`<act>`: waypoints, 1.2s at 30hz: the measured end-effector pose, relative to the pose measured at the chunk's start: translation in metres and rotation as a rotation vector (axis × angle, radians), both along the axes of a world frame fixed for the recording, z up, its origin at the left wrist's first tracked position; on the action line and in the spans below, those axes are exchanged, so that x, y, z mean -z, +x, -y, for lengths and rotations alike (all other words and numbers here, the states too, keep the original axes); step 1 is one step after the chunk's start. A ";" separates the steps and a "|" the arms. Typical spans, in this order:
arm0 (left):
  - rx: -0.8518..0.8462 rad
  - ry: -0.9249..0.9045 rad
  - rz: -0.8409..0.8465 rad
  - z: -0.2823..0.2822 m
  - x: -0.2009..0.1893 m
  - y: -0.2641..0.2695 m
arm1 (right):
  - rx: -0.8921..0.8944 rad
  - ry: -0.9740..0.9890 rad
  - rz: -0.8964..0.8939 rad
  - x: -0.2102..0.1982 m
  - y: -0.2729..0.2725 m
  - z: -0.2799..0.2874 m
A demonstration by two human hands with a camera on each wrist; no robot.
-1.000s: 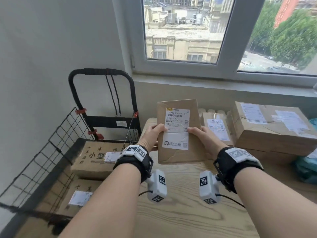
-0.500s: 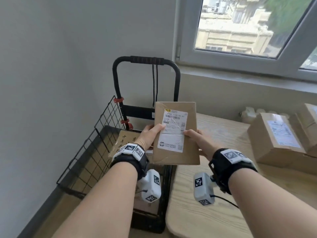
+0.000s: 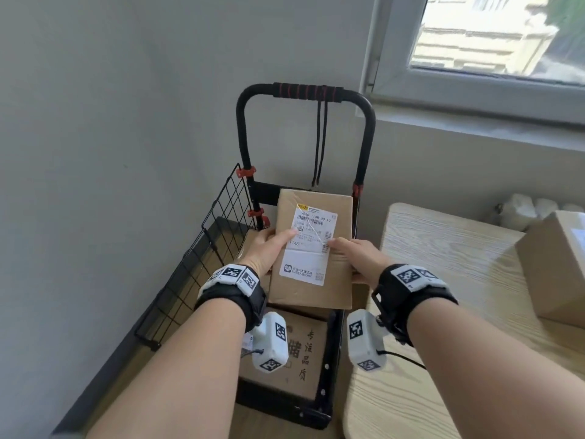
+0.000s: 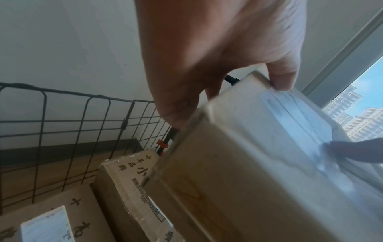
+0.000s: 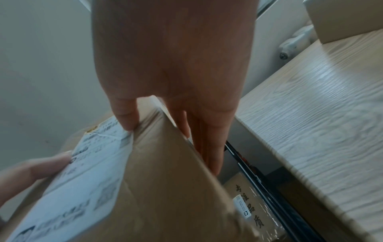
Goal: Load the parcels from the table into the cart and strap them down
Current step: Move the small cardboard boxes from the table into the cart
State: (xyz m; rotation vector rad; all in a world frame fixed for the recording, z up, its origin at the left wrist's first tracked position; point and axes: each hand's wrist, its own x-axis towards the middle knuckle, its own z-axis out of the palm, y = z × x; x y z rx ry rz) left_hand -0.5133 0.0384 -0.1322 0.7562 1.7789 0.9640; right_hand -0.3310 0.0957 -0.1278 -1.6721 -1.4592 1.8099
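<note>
We've got the parcel (image 3: 311, 248) held up over the cart (image 3: 304, 403), label (image 3: 311, 245) facing us, with one hand on each side edge. Our left hand (image 3: 269, 250) pinches the left edge, thumb on the label and fingers curled underneath; the left wrist view shows that thumb (image 4: 282, 77) pressed on the top face. Our right hand (image 3: 354, 253) does the same on the right edge, thumb (image 5: 124, 114) on the label corner and the other fingers (image 5: 207, 139) pressed together along the side and down the back.

The parcel sits tilted, top end toward the cart's handle (image 3: 305, 90), and isn't touching the boxes below as far as we can tell. Two printed boxes (image 4: 128, 180) already lie in the cart, next to the wire side panel (image 3: 202, 267). The table (image 3: 459, 280) is just right of the cart, with another box (image 3: 557, 267) on it.
</note>
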 end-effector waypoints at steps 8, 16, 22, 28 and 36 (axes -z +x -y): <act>-0.001 -0.098 -0.038 -0.008 0.016 -0.020 | -0.085 0.053 0.100 0.012 -0.021 -0.018; 0.090 -0.244 -0.007 -0.025 0.050 -0.063 | -0.038 -0.082 0.151 0.054 -0.058 -0.029; 0.160 -0.451 0.038 -0.027 0.114 -0.108 | 0.098 -0.220 0.199 0.111 -0.101 -0.029; 0.273 -0.620 0.007 -0.020 0.170 -0.152 | 0.073 -0.319 0.260 0.175 -0.148 -0.016; 0.434 -0.789 -0.122 -0.007 0.245 -0.194 | 0.011 -0.472 0.289 0.250 -0.193 0.004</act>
